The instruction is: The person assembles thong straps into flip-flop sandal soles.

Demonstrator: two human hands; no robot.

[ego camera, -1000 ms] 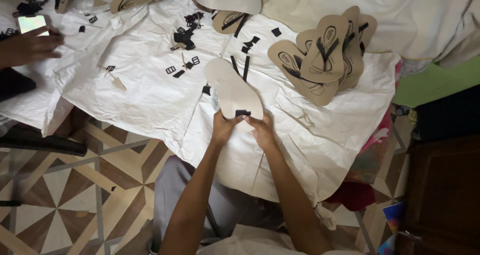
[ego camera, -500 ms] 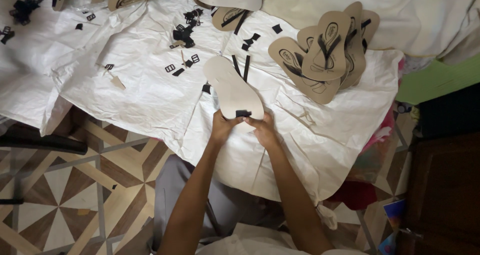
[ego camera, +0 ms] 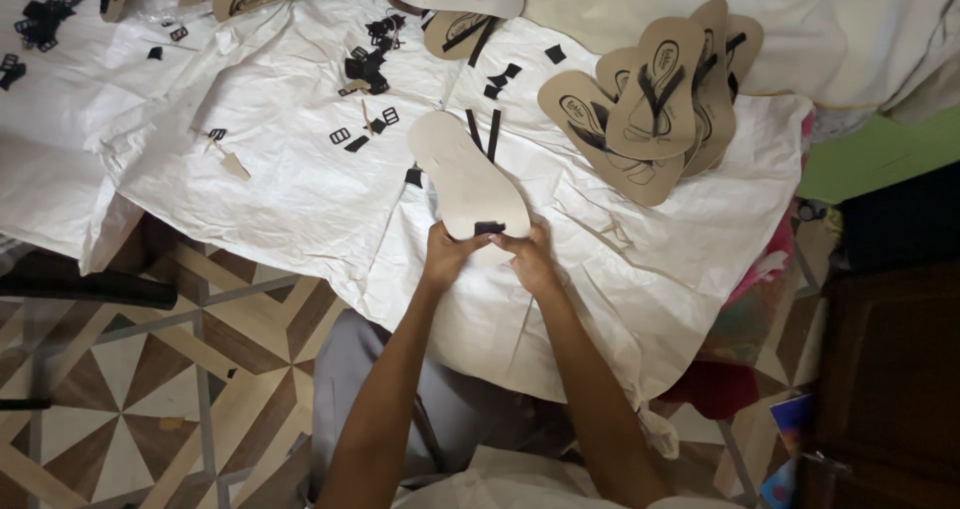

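From where I watch, little has moved over the last second. Both hands were already on the near end of the tan sole (ego camera: 466, 177) and remain there. The left hand (ego camera: 445, 256) pinches the sole's near edge from the left, and the right hand (ego camera: 530, 259) grips it from the right, fingertips closed around the small black strap piece (ego camera: 489, 228) at that end. The sole lies flat on the white sheet (ego camera: 300, 184), toe pointing far and a little left, with two loose black strips (ego camera: 484, 134) just beyond it. What did change is at the far left — another person's hand was on the sheet a second ago and is gone now. The stack of finished sandals (ego camera: 655, 104) to the far right is undisturbed, so I judge the work is holding at the strap fitting.
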